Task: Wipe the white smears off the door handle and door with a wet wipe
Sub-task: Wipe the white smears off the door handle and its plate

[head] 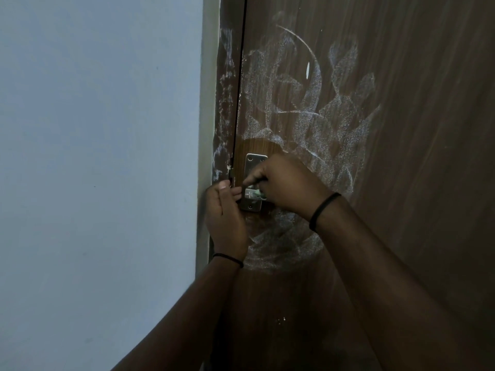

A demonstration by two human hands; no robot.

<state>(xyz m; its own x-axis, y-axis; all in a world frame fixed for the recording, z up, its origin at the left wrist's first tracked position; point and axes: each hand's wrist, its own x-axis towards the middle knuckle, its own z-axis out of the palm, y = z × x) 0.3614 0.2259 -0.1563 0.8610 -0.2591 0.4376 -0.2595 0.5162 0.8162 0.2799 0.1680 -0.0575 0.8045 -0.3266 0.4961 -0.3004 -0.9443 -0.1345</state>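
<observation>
Brown wood-grain laminate covers the door, which fills the right half of the view, and white smears are spread across it in broad swirls from about 12 o'clock to 3 o'clock of the metal handle plate. More smears are seen below the plate, toward 5 o'clock, and a fainter band runs down the door frame at 10 o'clock of it. A darker patch free of white (roughly a ring) is seen directly around the plate. The right hand is held over the plate with its fingers curled, and a small wad of wet wipe, pale with a green tint, is pinched beneath them and pressed against the metal; the handle itself is mostly hidden by this hand. The left hand is placed at 8 o'clock of the plate, its fingertips laid against the plate's left edge near the door's edge, fingers fairly straight and nothing gripped. A thin black band is worn on the right wrist, another on the left. A pale grey-blue wall occupies the left side.
</observation>
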